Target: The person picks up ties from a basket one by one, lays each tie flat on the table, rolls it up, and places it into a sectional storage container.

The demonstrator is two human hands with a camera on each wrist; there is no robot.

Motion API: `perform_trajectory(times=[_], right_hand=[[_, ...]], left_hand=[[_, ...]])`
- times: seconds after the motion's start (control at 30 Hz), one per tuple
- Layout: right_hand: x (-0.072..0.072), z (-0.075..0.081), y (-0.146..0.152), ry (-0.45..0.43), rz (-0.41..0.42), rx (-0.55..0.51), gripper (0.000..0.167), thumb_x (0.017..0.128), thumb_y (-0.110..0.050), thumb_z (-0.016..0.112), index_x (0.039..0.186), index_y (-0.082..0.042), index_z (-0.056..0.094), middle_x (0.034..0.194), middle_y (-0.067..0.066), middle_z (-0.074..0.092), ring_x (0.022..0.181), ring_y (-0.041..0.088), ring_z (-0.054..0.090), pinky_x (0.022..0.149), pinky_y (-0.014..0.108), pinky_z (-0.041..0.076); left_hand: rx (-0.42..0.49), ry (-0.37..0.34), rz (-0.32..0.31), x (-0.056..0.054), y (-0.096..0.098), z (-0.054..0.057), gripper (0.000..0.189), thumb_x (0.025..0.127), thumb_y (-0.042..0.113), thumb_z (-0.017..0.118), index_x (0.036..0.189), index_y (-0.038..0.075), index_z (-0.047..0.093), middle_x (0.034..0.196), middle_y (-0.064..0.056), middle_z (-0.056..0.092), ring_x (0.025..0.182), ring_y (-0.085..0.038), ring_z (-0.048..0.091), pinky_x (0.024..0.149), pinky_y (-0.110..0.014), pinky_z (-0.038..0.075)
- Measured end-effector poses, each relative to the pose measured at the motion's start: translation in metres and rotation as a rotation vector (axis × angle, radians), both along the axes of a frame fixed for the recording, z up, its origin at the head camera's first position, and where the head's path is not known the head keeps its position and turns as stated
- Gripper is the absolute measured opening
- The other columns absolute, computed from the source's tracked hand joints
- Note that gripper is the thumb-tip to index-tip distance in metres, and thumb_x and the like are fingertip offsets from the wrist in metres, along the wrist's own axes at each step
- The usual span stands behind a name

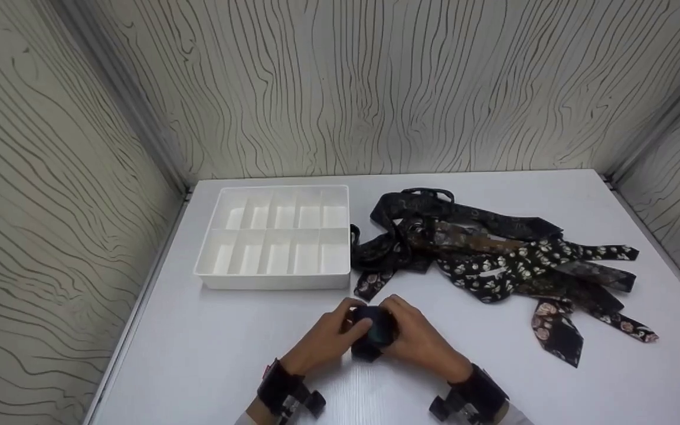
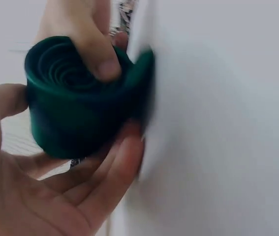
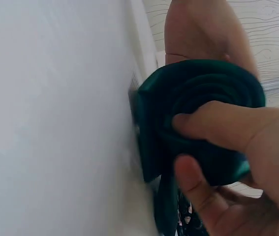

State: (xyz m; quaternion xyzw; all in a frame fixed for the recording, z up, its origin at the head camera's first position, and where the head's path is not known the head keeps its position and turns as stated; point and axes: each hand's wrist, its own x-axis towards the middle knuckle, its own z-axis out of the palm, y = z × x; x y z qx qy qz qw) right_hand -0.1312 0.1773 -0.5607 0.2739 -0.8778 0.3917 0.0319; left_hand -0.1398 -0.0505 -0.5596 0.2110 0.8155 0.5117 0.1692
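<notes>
A dark green necktie, wound into a thick roll, is held between both hands low over the table. My left hand grips it from the left, and my right hand from the right. In the left wrist view the coiled necktie shows its spiral, with a right-hand digit pressing the top and left-hand fingers around the side. The right wrist view has a digit of my right hand at the middle of the coil. A loose end of the necktie hangs below the roll.
A white organizer box with several compartments stands at the left back of the table. Several dark and floral neckties lie in a tangled heap on the right. Wood-grain patterned walls enclose the back and sides.
</notes>
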Motion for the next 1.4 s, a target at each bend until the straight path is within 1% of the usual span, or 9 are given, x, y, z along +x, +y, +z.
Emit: perform_trajectory(times=[0.17, 0.23, 0.43, 0.57, 0.63, 0.77, 0.93, 1.17, 1.4], right_hand=[[-0.003, 0.0, -0.005, 0.154, 0.005, -0.056, 0.058, 0.069, 0.012, 0.086, 0.116, -0.01, 0.061, 0.116, 0.0, 0.061, 0.105, 0.014, 0.065, 0.094, 0.037, 0.06], [-0.004, 0.002, -0.006, 0.154, 0.015, -0.066, 0.061, 0.068, 0.018, 0.082, 0.118, -0.01, 0.062, 0.123, 0.004, 0.06, 0.111, 0.019, 0.065, 0.095, 0.037, 0.061], [-0.005, 0.01, -0.002, 0.047, 0.086, -0.056, 0.085, 0.068, 0.017, 0.074, 0.143, -0.018, 0.056, 0.151, 0.011, 0.047, 0.139, 0.03, 0.053, 0.103, 0.041, 0.058], [-0.007, 0.009, 0.001, 0.115, 0.066, -0.043, 0.097, 0.069, -0.004, 0.08, 0.159, -0.014, 0.045, 0.163, 0.016, 0.038, 0.15, 0.036, 0.04, 0.116, 0.062, 0.041], [-0.008, 0.007, 0.001, 0.123, 0.028, -0.045, 0.097, 0.075, -0.019, 0.085, 0.161, -0.008, 0.041, 0.167, 0.018, 0.036, 0.153, 0.04, 0.034, 0.116, 0.068, 0.034], [-0.007, 0.003, 0.002, -0.01, 0.001, -0.083, 0.092, 0.088, -0.037, 0.087, 0.16, -0.004, 0.04, 0.163, 0.014, 0.046, 0.149, 0.038, 0.044, 0.118, 0.064, 0.037], [-0.007, 0.0, 0.003, -0.17, 0.042, -0.121, 0.071, 0.092, -0.03, 0.084, 0.152, -0.01, 0.051, 0.148, 0.008, 0.062, 0.13, 0.031, 0.063, 0.109, 0.048, 0.053], [-0.012, -0.003, 0.004, -0.17, 0.067, -0.127, 0.062, 0.093, -0.011, 0.081, 0.148, -0.011, 0.054, 0.146, 0.01, 0.063, 0.133, 0.031, 0.062, 0.109, 0.046, 0.054], [-0.027, 0.003, 0.004, -0.164, 0.047, -0.234, 0.061, 0.087, 0.015, 0.059, 0.146, 0.001, 0.056, 0.141, 0.015, 0.067, 0.122, 0.03, 0.067, 0.1, 0.047, 0.058]], left_hand=[[0.208, -0.152, 0.028, -0.004, 0.0, 0.002, 0.06, 0.102, 0.038, 0.07, 0.151, 0.014, 0.047, 0.128, -0.01, 0.069, 0.11, -0.018, 0.071, 0.093, -0.033, 0.058], [0.251, -0.16, 0.053, -0.005, 0.0, 0.002, 0.065, 0.097, 0.035, 0.076, 0.151, 0.014, 0.047, 0.135, -0.011, 0.067, 0.119, -0.022, 0.068, 0.101, -0.038, 0.055], [0.245, -0.006, 0.115, -0.006, 0.003, 0.001, 0.067, 0.086, 0.024, 0.084, 0.144, 0.019, 0.052, 0.137, -0.003, 0.066, 0.125, -0.02, 0.061, 0.11, -0.039, 0.046], [0.247, 0.09, 0.127, -0.008, 0.004, -0.001, 0.067, 0.083, 0.015, 0.085, 0.142, 0.019, 0.053, 0.135, 0.0, 0.066, 0.123, -0.019, 0.061, 0.11, -0.037, 0.046], [0.234, 0.136, 0.126, -0.009, 0.004, -0.003, 0.069, 0.081, 0.012, 0.086, 0.142, 0.016, 0.053, 0.137, -0.001, 0.065, 0.125, -0.02, 0.06, 0.112, -0.039, 0.045], [0.208, 0.174, 0.133, -0.008, 0.003, -0.008, 0.079, 0.077, 0.011, 0.089, 0.146, 0.011, 0.051, 0.141, -0.003, 0.062, 0.127, -0.022, 0.059, 0.115, -0.043, 0.043], [0.185, 0.174, 0.145, -0.008, 0.001, -0.014, 0.079, 0.076, 0.014, 0.091, 0.145, 0.012, 0.052, 0.14, -0.003, 0.062, 0.126, -0.023, 0.061, 0.114, -0.043, 0.044], [0.168, 0.23, 0.146, -0.008, -0.001, -0.017, 0.065, 0.08, 0.016, 0.09, 0.139, 0.017, 0.063, 0.135, 0.0, 0.069, 0.127, -0.023, 0.064, 0.115, -0.045, 0.047], [0.172, 0.313, 0.243, -0.01, -0.002, -0.008, 0.058, 0.077, 0.006, 0.088, 0.131, 0.018, 0.067, 0.123, 0.002, 0.074, 0.112, -0.017, 0.068, 0.102, -0.036, 0.054]])
